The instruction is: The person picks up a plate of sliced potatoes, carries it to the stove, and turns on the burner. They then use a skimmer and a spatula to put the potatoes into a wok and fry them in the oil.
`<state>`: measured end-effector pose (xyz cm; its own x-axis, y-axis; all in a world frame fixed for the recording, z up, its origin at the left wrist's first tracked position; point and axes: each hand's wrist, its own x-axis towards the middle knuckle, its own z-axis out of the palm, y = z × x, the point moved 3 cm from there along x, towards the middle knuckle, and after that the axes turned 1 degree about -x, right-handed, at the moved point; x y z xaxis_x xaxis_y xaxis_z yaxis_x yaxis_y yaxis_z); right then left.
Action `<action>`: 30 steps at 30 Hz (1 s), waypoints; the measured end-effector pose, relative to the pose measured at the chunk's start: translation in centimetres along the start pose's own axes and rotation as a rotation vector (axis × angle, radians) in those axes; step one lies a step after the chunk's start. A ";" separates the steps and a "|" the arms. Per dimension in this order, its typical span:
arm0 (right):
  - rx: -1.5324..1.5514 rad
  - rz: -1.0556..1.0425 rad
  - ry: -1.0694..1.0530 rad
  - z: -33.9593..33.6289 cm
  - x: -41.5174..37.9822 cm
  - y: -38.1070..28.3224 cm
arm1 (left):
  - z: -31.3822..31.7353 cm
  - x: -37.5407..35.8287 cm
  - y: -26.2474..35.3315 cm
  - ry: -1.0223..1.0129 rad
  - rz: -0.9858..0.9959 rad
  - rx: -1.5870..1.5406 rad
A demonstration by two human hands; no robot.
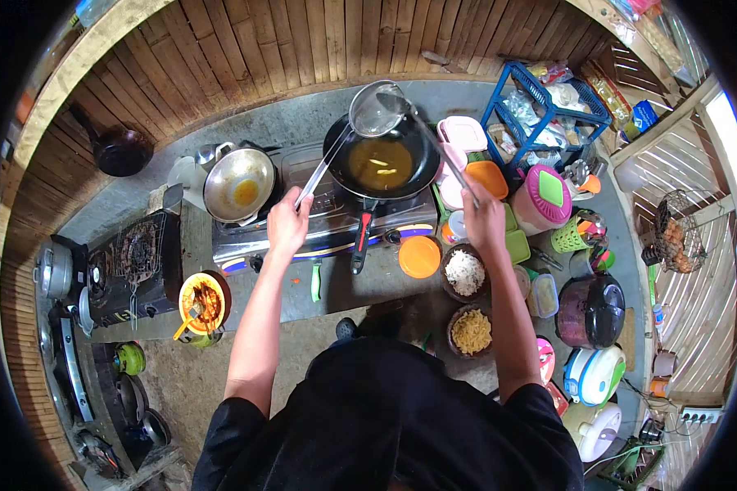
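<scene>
My left hand [289, 219] is closed round the handle of a wire strainer [375, 110], whose mesh bowl is over the far rim of a black frying pan [350, 160]. In my right hand [483, 214] is the handle of a dark metal utensil [431, 135]; its head overlaps the strainer, and whether they touch is unclear. Yellow pieces [381, 166] lie in oil in the pan, which stands on the stove [319, 232]. Near my right forearm are a bowl of white contents [465, 274] and a bowl of yellowish pieces [471, 331].
A metal wok [239, 186] stands left of the pan. Further left are a grill rack [139, 244] and a bowl of red sauce [202, 303]. On the right are a blue rack [540, 106], a pink-lidded container [542, 199] and a rice cooker [590, 311].
</scene>
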<state>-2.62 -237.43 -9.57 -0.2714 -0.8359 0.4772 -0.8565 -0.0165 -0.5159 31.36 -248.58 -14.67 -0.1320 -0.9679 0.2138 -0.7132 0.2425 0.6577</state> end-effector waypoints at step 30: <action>0.199 0.081 -0.022 0.4 0.0 2.3 | 0.3 2.1 -1.0 -0.017 -0.056 -0.063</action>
<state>-4.40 -237.67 -11.05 -0.3243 -0.8508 0.4134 -0.7278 -0.0547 -0.6836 31.57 -250.91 -15.13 -0.1053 -0.9810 0.1631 -0.6753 0.1909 0.7124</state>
